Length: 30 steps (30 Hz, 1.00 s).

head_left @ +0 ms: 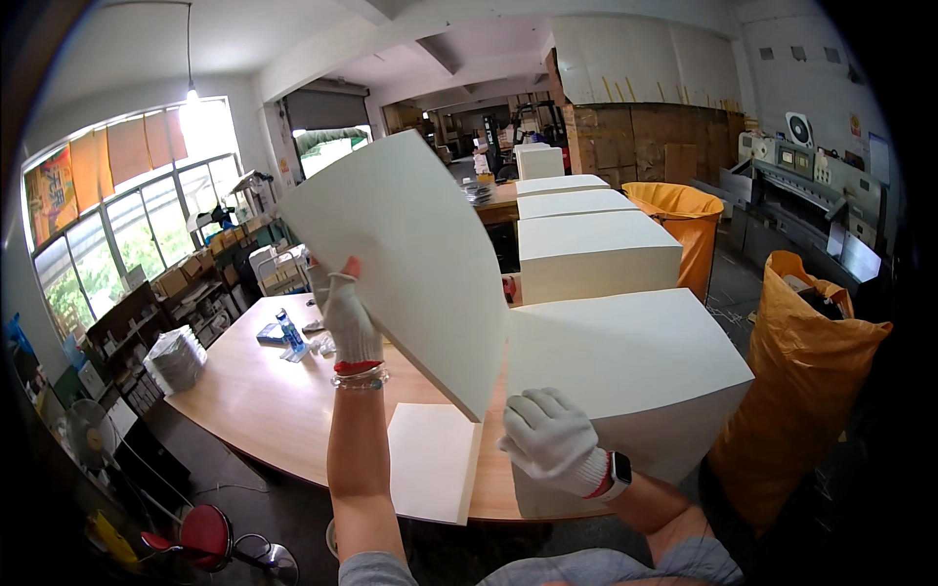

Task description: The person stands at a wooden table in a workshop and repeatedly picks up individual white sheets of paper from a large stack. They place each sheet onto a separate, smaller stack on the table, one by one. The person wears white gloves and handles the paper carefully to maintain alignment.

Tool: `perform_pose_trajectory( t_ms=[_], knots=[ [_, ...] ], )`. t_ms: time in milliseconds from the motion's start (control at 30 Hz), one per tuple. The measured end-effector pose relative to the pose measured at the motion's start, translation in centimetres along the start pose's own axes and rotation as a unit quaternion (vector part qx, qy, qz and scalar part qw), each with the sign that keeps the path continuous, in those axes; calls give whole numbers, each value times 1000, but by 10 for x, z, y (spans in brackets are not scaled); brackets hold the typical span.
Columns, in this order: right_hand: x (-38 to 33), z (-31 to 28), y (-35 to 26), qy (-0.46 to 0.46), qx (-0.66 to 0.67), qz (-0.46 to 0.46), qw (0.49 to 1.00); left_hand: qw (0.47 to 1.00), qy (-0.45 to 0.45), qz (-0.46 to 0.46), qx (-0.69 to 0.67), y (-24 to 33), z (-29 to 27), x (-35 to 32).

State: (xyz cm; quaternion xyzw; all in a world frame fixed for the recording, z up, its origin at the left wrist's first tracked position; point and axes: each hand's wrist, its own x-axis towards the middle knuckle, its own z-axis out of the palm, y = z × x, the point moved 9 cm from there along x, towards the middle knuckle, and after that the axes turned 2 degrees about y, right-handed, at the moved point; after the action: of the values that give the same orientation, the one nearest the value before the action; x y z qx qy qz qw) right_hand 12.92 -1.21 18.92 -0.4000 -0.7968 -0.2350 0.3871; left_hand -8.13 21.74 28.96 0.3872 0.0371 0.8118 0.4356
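My left hand (349, 320), in a white glove with red trim, grips a thick block of white paper sheets (415, 230). That block is tilted up on edge, its lower corner beside the tall paper stack (625, 347) on the right. My right hand (552, 439), gloved too and with a watch at the wrist, lies on the near left corner of the tall stack, its fingers curled together over the edge. Under the raised block, a thinner pile of white paper (430, 459) rests on the table's front edge. Part of the left hand's fingers is hidden behind the block.
More tall paper stacks (596, 239) stand in a row beyond. On the wooden table (254, 391) are a blue bottle (290, 330) and small items. Orange sacks (801, 381) stand at the right. A red stool (205, 535) is at the lower left, a wrapped bundle (176, 361) at the table's left.
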Motion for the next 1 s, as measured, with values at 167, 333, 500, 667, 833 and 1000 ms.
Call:
perform_pose_trajectory(
  t_ms=[167,333,500,667,833,1000],
  knots=[
    [7,4,-10,7,66,36,997,987,20,112,115,45,-22,-11],
    [-2,101,-39,61,292,140,944,841,99,275,456,51,-45,-110],
    [-156,332,1,15,462,280,841,794,-94,330,501,-4,-26,-197],
    [-253,435,-8,20,720,520,460,739,-188,183,621,-89,-72,-201],
    [-267,433,-15,-143,522,589,600,753,-195,-140,612,-147,-303,-246],
    [-271,407,-13,-201,350,536,741,483,-172,-165,842,-56,-497,-275]
  ],
)
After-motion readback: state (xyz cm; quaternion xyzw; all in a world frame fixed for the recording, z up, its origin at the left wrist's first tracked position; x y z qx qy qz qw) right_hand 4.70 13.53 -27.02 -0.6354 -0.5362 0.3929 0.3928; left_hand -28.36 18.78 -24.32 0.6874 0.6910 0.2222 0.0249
